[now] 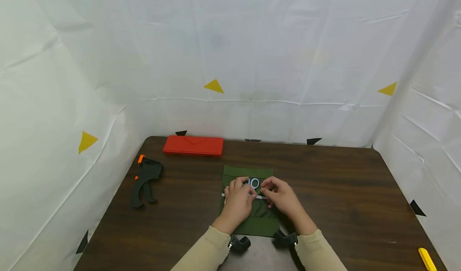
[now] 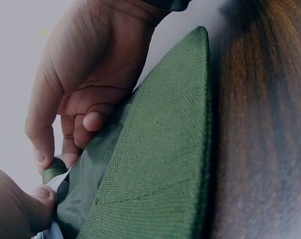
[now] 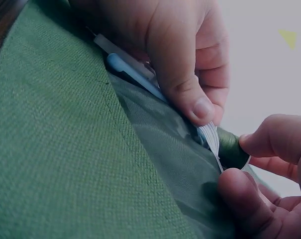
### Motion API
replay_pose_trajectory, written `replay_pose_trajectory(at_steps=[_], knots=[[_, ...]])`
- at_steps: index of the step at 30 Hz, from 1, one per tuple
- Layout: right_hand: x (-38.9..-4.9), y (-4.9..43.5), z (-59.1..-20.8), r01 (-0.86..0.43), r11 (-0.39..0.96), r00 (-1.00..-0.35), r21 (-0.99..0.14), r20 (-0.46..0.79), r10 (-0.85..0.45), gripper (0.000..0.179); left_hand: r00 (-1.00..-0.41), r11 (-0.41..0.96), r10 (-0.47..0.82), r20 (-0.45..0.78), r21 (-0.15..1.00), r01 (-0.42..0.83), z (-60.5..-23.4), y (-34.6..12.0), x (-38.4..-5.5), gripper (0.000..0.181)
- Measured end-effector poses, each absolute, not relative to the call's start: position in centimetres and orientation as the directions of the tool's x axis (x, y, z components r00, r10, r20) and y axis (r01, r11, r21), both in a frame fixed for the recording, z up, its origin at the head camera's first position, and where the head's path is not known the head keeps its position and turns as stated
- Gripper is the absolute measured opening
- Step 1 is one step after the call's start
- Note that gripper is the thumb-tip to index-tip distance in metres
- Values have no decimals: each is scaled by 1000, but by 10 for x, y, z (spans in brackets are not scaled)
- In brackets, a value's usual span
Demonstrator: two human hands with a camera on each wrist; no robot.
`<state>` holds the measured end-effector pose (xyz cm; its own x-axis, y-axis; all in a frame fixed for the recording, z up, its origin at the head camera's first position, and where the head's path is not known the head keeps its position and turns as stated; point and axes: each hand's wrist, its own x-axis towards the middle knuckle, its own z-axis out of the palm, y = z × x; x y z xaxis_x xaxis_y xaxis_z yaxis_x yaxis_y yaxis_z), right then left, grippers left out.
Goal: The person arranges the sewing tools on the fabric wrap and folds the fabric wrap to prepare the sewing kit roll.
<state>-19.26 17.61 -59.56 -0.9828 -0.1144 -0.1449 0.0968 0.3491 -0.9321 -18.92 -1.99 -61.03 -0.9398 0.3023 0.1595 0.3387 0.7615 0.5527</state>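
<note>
A green fabric organizer (image 1: 264, 227) lies unfolded in front of me, crossed by a white elastic band (image 1: 261, 197). My left hand (image 1: 235, 203) pinches the band between thumb and fingers and pulls it up from the dark green lining (image 3: 155, 134). Between thumb and fingertips, my right hand (image 1: 284, 199) holds a spool of green thread (image 3: 233, 148), right at the lifted band. Scissors with pale handles (image 1: 254, 183) lie on the organizer between the hands. A light-blue stick-like tool (image 3: 133, 74) shows beside my left hand in the right wrist view, partly hidden by it.
On the dark wooden table (image 1: 342, 191), a red case (image 1: 193, 147) stands at the back left. A black clamp with orange tips (image 1: 147, 179) lies at the left, and a yellow object (image 1: 427, 259) at the near right corner. White sheeting (image 1: 252, 43) surrounds the table.
</note>
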Motion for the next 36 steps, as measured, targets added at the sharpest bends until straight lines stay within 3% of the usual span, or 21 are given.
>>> replay_pose_trajectory(at_steps=[11,17,23,32,36], knots=[[-193,175,-598,95,437,-981,-894,-159,-111,9,-928,773,328,175,516,370,-604,-21,-188,13],[-191,174,-596,116,401,-985,-909,-156,-68,8,-918,767,353,182,506,395,-603,-24,-188,4],[-191,170,-596,136,371,-988,-919,-154,-20,7,-913,762,352,207,502,408,-601,-24,-186,9],[-190,172,-595,103,438,-988,-893,-143,-60,8,-920,716,324,219,579,390,-610,-25,-192,12],[-190,173,-595,24,483,-992,-875,-82,-98,5,-926,708,318,203,598,374,-612,-25,-193,13]])
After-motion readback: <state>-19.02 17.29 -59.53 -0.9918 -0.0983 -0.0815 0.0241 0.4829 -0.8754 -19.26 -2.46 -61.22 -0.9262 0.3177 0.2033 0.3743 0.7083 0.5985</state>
